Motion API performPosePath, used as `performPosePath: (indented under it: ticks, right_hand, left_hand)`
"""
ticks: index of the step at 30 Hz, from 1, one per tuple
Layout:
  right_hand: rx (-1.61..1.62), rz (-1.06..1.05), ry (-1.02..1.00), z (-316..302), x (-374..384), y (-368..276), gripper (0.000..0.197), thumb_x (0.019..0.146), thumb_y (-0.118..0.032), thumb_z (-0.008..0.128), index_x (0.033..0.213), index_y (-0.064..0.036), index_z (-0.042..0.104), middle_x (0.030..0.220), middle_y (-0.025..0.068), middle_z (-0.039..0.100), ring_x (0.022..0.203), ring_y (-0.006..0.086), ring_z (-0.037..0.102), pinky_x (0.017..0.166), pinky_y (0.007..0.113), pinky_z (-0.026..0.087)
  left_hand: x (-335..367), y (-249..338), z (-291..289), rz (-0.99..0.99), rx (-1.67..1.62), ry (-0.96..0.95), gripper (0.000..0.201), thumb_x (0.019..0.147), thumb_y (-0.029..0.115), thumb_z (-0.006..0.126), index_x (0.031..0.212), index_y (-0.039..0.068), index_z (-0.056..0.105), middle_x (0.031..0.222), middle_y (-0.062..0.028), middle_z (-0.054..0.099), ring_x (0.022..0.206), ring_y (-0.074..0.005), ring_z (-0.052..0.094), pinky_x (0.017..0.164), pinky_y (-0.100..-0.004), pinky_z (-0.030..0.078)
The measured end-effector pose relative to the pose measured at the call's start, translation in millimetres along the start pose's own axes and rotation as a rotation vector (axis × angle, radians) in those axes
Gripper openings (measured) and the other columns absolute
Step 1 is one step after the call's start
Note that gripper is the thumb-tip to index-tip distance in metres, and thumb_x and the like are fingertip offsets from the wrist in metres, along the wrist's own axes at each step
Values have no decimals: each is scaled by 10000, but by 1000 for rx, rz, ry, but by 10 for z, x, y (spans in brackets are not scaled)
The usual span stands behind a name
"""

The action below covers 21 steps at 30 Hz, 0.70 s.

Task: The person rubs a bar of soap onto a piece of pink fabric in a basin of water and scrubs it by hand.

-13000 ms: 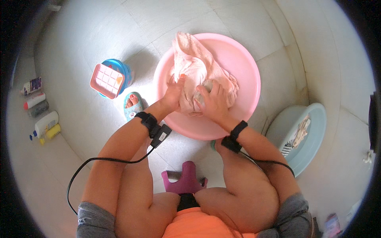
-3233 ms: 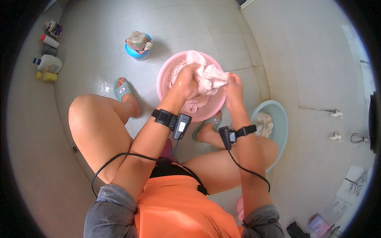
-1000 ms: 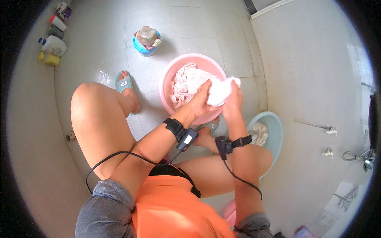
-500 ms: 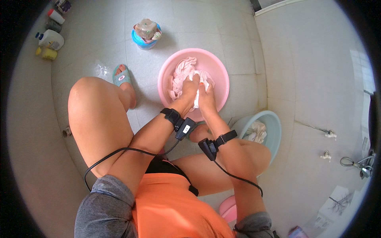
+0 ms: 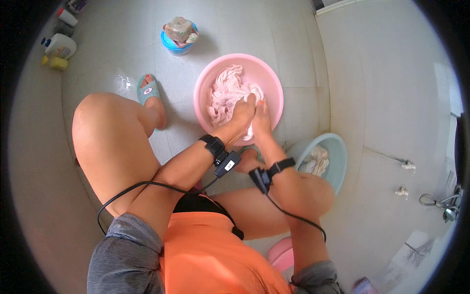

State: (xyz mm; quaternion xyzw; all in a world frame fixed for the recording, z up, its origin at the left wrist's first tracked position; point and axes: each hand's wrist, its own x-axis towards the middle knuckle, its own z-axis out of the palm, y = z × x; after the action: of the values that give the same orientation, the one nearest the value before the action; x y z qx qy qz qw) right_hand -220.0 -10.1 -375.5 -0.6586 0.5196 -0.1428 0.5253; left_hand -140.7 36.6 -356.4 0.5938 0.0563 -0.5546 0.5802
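Note:
Both of my hands reach into the pink basin (image 5: 199,88) on the floor. A wet, light pink cloth (image 5: 224,98) lies crumpled inside, mostly at the basin's left and middle. Side by side at the basin's right, my left hand (image 5: 243,111) and my right hand (image 5: 261,120) press together around a bunched part of this cloth. Its pale folds show above the fingers and below, between the palms. Fingers curl over the fabric, and the hands hide most of the gripped part. Whether the cloth is one garment or more, I cannot tell.
A pale green basin (image 5: 340,161) with whitish cloth (image 5: 317,160) stands by my right knee. Beyond the pink basin is a blue-rimmed bin (image 5: 171,46), topped with bagged stuff. Bottles (image 5: 61,46) line the left wall; taps (image 5: 402,191) project from the right wall. Black cables trail from both wrists.
My hands have shifted slightly right and toward me with the bunched cloth between them. Less white fabric shows around the fingers, and the pink cloth beside them lies more spread out.

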Motion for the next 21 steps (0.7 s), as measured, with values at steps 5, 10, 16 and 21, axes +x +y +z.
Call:
performPosePath:
  ticks: [5, 10, 16, 21]
  right_hand:
    - [-170, 145, 22, -245, 110, -95, 550, 1034, -378, 242, 1361, 35, 399, 1316, 242, 512, 1184, 365, 521, 1019, 398, 386]
    - [-69, -108, 31, 101, -87, -312, 375, 1019, -239, 433, 1297, 1, 506, 1220, 159, 576, 1063, 226, 569, 909, 346, 450]
    - [-37, -219, 109, -756, 284, -892, 247, 985, -129, 475, 1112, 32, 612, 957, 114, 663, 873, 189, 614, 805, 301, 483]
    - [415, -230, -86, -1221, 68, -1897, 251, 989, -152, 490, 1135, 24, 593, 992, 117, 642, 897, 174, 613, 810, 290, 482]
  left_hand:
    - [-217, 89, 143, -92, -68, -148, 588, 931, 448, 460, 1046, -118, 571, 860, -195, 626, 675, -234, 603, 616, -374, 503]
    - [445, -125, -262, 131, -123, -146, 659, 990, 464, 390, 1245, -140, 464, 1057, -192, 612, 941, -221, 586, 785, -362, 489]
    - [75, 473, -118, -13, 313, -264, 419, 969, 385, 457, 1257, 95, 549, 967, -63, 613, 823, -173, 596, 700, -389, 509]
    - [-131, 1100, 63, 375, 882, -326, 448, 887, 370, 532, 1225, 78, 570, 1007, -75, 631, 849, -235, 631, 729, -466, 516]
